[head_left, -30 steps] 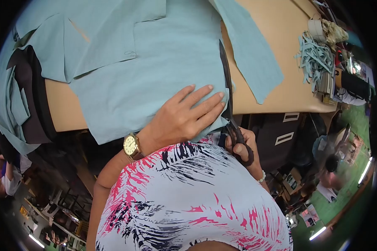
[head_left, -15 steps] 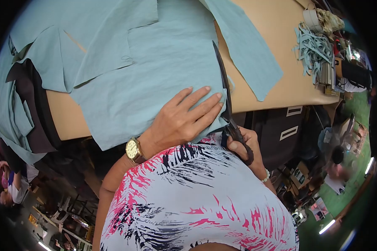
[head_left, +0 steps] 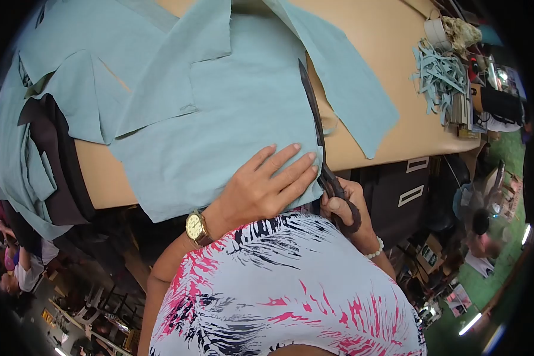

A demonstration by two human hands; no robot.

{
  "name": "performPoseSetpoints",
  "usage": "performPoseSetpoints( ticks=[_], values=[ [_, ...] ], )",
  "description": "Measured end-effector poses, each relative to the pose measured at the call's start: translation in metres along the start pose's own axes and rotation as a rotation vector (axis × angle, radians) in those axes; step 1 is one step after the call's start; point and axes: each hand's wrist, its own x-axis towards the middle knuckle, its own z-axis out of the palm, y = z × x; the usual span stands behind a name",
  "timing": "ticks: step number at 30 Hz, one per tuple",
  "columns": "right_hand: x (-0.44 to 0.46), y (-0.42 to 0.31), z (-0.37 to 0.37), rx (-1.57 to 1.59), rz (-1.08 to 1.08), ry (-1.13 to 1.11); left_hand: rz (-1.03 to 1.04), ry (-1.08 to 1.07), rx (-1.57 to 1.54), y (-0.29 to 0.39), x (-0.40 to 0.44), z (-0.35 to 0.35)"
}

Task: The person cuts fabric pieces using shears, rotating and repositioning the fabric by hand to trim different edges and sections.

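Light blue-green cloth (head_left: pixel 243 95) covers much of the tan table in front of me. My left hand (head_left: pixel 270 184) lies flat on its near right corner, fingers stretched out and slightly apart, with a gold watch on the wrist. My right hand (head_left: pixel 349 207), with a beaded bracelet, grips the handles of large dark scissors (head_left: pixel 312 102). Their long blades run along the cloth's right edge, pointing away from me. A thin curled strip of cloth (head_left: pixel 331 129) sits just right of the blades. Fingers of the right hand are partly hidden behind the handles.
Another blue-green piece (head_left: pixel 353 98) lies right of the scissors. A pile of cut strips (head_left: pixel 442 74) is at the table's far right. Dark fabric (head_left: pixel 56 160) hangs over the left edge. Dark drawers (head_left: pixel 397 184) stand below the table. Another person (head_left: pixel 26 267) is at lower left.
The view has shifted slightly, so cloth, table and left hand sit a little lower. My left hand stays flat on the cloth and my right hand keeps hold of the scissors.
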Motion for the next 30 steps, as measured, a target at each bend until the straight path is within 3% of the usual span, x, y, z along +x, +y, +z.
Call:
performPoseSetpoints(
  ticks=[30],
  values=[
    [0.0,-0.007,-0.005,-0.056,0.063,0.011,0.022,0.007,-0.03,-0.002,-0.006,0.002]
  ],
)
